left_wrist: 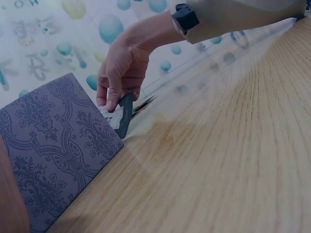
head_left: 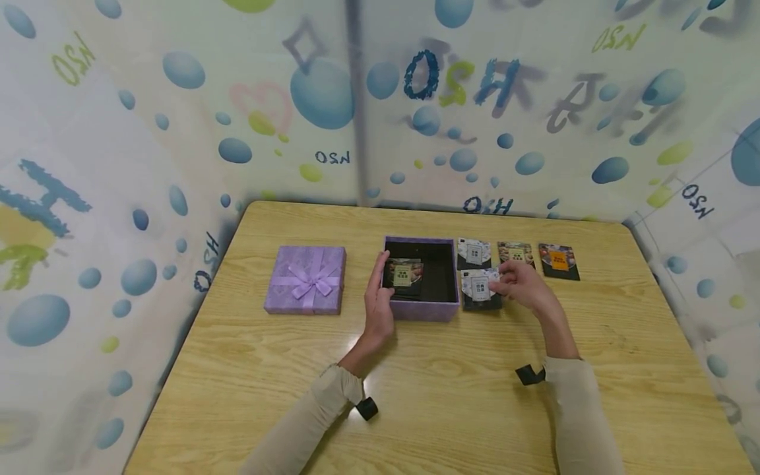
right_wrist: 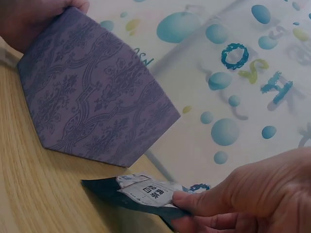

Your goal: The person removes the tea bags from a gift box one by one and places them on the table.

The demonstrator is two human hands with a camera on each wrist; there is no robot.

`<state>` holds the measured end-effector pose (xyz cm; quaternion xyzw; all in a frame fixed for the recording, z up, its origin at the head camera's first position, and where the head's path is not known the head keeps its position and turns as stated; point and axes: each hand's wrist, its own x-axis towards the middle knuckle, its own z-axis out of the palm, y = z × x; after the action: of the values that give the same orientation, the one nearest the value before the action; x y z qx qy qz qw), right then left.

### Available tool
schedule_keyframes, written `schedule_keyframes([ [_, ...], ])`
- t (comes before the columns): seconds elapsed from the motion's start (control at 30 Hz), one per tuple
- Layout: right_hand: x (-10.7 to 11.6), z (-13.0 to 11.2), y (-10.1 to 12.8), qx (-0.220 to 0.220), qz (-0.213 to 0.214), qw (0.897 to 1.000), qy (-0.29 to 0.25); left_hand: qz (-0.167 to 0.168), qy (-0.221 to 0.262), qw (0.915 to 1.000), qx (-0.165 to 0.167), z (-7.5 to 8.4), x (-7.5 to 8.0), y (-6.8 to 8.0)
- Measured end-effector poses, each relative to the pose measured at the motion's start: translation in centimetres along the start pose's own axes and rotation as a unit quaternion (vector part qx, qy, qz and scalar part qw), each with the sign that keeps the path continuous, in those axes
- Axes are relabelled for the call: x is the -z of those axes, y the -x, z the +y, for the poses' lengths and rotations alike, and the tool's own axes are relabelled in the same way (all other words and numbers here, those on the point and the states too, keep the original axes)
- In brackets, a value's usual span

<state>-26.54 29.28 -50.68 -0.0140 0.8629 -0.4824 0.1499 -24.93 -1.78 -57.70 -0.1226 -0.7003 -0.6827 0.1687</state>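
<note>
My left hand (head_left: pixel 379 310) holds the left wall of the open purple gift box (head_left: pixel 424 311), its thumb over the rim and its fingers along the outside. Inside the box's black interior, at the left, lies a dark tea packet (head_left: pixel 406 276) with a cream label. To the right of the box, my right hand (head_left: pixel 525 285) pinches the right edge of a black-and-white tea packet (head_left: pixel 479 289). In the right wrist view this tea packet (right_wrist: pixel 146 194) is tilted and slightly bent, with the thumb on its printed face.
Behind the right hand lie a white-labelled packet (head_left: pixel 474 252), a cream-labelled packet (head_left: pixel 515 251) and an orange-labelled packet (head_left: pixel 558 261). The purple lid (head_left: pixel 305 280) with a ribbon bow lies left of the box on the wooden table (head_left: pixel 451 396). Patterned curtains (head_left: pixel 285 132) surround the table.
</note>
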Motion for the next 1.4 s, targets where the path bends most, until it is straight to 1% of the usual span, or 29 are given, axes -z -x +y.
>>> schedule_keyframes([
  [0.27,-0.4,1.1,-0.8,-0.028,-0.003,0.999,0.022,0.002,0.001,1.0000,0.007,-0.1,0.0,0.1],
  [0.47,-0.5,1.3,-0.8,-0.033,0.003,0.999,0.034,0.002,0.001,1.0000,0.000,0.0,-0.1,0.1],
  [0.63,-0.7,1.5,-1.0,-0.054,0.011,0.997,0.047,0.001,0.002,1.0000,-0.002,0.1,-0.1,0.1],
  [0.9,-0.8,1.1,-1.0,-0.080,0.009,0.995,0.056,-0.001,0.001,1.0000,0.001,0.2,-0.1,0.0],
  [1.13,-1.0,0.8,-1.0,-0.110,0.021,0.989,0.098,-0.002,0.000,1.0000,-0.001,0.2,-0.1,0.0],
  [1.3,-1.1,0.8,-1.0,-0.123,0.019,0.986,0.108,-0.003,0.004,1.0000,-0.002,0.1,0.0,0.0],
  [1.4,-1.2,0.8,-1.1,-0.124,0.017,0.986,0.113,-0.003,0.004,1.0000,0.000,0.1,0.0,0.1],
])
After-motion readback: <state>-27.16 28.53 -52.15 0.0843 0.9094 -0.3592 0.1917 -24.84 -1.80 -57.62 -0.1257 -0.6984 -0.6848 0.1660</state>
